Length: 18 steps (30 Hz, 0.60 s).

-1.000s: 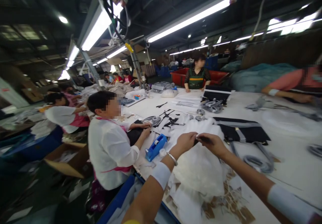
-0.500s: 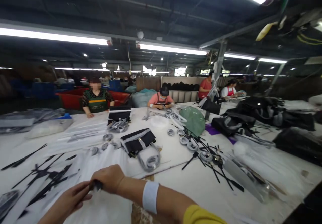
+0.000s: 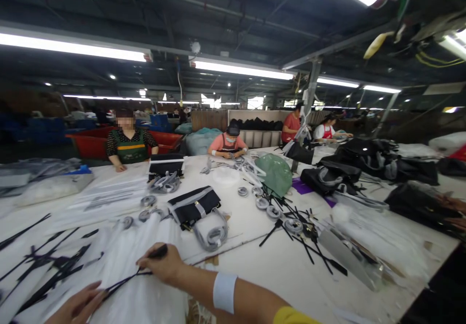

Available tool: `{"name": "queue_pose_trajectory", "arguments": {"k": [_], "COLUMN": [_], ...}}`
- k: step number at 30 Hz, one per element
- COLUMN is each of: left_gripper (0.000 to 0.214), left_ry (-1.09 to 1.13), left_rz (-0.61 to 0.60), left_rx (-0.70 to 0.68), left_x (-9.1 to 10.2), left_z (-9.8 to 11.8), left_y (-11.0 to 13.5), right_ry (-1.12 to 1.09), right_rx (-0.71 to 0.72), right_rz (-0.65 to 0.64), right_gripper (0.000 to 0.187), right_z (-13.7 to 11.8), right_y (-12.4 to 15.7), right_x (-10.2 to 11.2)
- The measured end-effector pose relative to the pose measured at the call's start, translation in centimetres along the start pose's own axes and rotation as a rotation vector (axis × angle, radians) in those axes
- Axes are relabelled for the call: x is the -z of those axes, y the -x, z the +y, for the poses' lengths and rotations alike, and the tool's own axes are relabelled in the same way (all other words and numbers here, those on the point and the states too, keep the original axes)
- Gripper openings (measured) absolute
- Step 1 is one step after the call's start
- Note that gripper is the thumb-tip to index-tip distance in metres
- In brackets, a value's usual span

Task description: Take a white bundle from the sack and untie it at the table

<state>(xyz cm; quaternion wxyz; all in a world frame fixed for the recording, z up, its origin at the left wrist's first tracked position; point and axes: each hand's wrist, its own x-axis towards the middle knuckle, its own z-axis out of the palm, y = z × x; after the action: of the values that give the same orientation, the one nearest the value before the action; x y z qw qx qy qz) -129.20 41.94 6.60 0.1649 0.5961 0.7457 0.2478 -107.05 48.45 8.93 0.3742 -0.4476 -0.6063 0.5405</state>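
My right hand (image 3: 163, 264) is closed on one end of a thin black strap (image 3: 125, 280), low in the picture, with a white band on that wrist. My left hand (image 3: 78, 307) pinches the other end at the bottom left edge. The strap is stretched between both hands over a heap of white wrapping sheets (image 3: 134, 251). More black straps (image 3: 47, 270) lie just left of my hands.
A big white worktable (image 3: 276, 270) carries a black bag with a grey strap (image 3: 194, 205), grey strap coils (image 3: 271, 212), a green bag (image 3: 278, 173) and dark bags (image 3: 367, 163) at right. Several other people sit or stand along the far side.
The view swung right from the left-hand neighbour to the table's far side. My hands, first close together on a small dark piece, have drawn apart, and the strap now stretches between them.
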Motion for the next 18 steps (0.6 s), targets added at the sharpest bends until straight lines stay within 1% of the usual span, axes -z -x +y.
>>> {"name": "queue_pose_trajectory", "arguments": {"k": [1, 2, 3, 4, 5, 6, 8, 10, 11, 13, 17, 18], "left_gripper": [0.041, 0.041, 0.041, 0.041, 0.039, 0.037, 0.031, 0.026, 0.025, 0.022, 0.020, 0.021], "left_ry": [0.060, 0.057, 0.030, 0.015, 0.003, -0.011, -0.036, -0.039, -0.034, -0.014, 0.025, 0.031], "left_rz": [0.083, 0.124, 0.110, 0.063, 0.049, 0.054, 0.085, 0.114, 0.123, 0.138, 0.187, 0.193], "left_rx": [0.014, -0.025, -0.054, -0.093, -0.079, -0.052, -0.021, -0.030, -0.048, -0.088, -0.125, -0.129], "left_x": [0.8, 1.7, 2.5, 3.2, 3.7, 4.0, 4.3, 4.4, 4.4, 4.4, 3.9, 3.7], "left_z": [1.5, 3.3, 5.0, 6.6, 7.7, 8.5, 9.0, 9.2, 9.3, 9.9, 10.8, 10.8], "left_y": [1.2, 2.4, 3.3, 3.9, 4.1, 4.1, 3.7, 3.5, 3.5, 3.4, 2.9, 2.9], "right_ry": [-0.023, -0.037, -0.048, -0.051, -0.046, -0.033, 0.003, 0.063, 0.100, 0.181, 0.304, 0.320], "right_rx": [-0.015, -0.020, -0.026, -0.034, -0.036, -0.031, 0.002, 0.060, 0.093, 0.155, 0.230, 0.240], "right_rz": [-0.031, -0.070, -0.117, -0.162, -0.207, -0.243, -0.299, -0.340, -0.354, -0.373, -0.380, -0.382], "right_gripper": [0.013, 0.010, 0.010, 0.013, 0.013, 0.011, 0.009, 0.009, 0.012, 0.018, 0.011, 0.012], "right_z": [-0.9, -1.6, -2.2, -2.5, -2.6, -2.4, -2.0, -1.7, -1.8, -2.1, -2.7, -2.7], "right_y": [0.3, 0.6, 0.8, 0.9, 0.8, 0.5, -0.2, -0.6, -0.5, -0.2, 0.2, 0.2], "right_x": [-0.4, -0.8, -1.1, -1.3, -1.5, -1.6, -1.9, -1.9, -1.8, -1.5, -1.4, -1.4]}}
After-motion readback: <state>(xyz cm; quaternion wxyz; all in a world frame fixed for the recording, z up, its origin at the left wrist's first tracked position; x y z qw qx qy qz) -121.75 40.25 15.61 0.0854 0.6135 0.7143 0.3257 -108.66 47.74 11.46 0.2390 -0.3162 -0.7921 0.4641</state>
